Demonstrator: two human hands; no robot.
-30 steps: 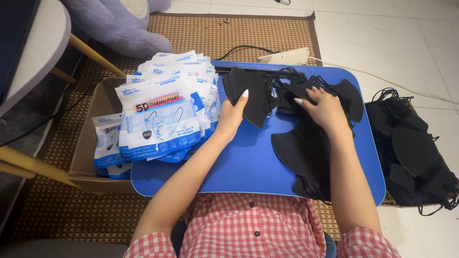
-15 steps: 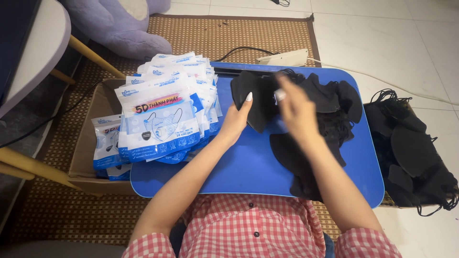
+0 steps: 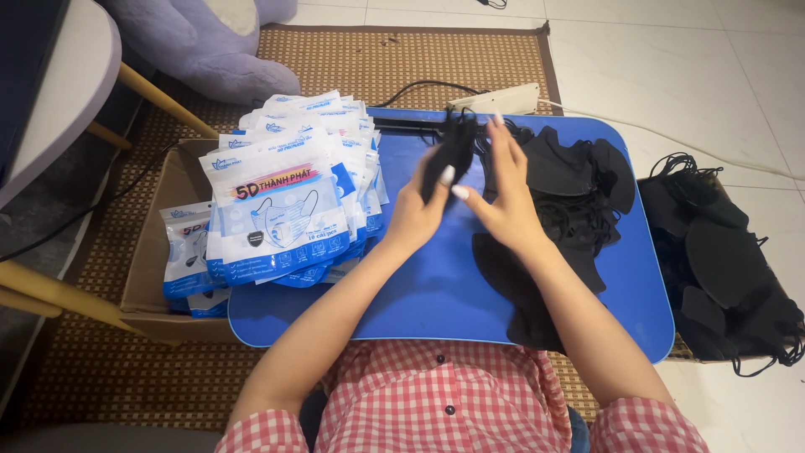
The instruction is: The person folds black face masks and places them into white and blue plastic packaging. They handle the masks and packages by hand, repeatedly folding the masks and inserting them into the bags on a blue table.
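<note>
Left hand (image 3: 412,214) and right hand (image 3: 503,205) both lifted over the rounded blue plastic lap tray (image 3: 436,294), fingers closed together on a small stack of folded black fabric face masks (image 3: 453,151), left pinching the lower edge, right flat against the side with fingers extended up. Stack looks light, soft, floppy; likely slips apart unless squeezed across the fold, ear loops tangle easily. Right of the hands, loose pile of black masks (image 3: 570,201) on the tray. Left edge: heap of blue-and-white printed plastic pouches (image 3: 285,201), overhanging a brown cardboard box (image 3: 155,252). Far right, another box of black masks (image 3: 721,268) on the floor. White power strip (image 3: 499,99) behind the tray.
</note>
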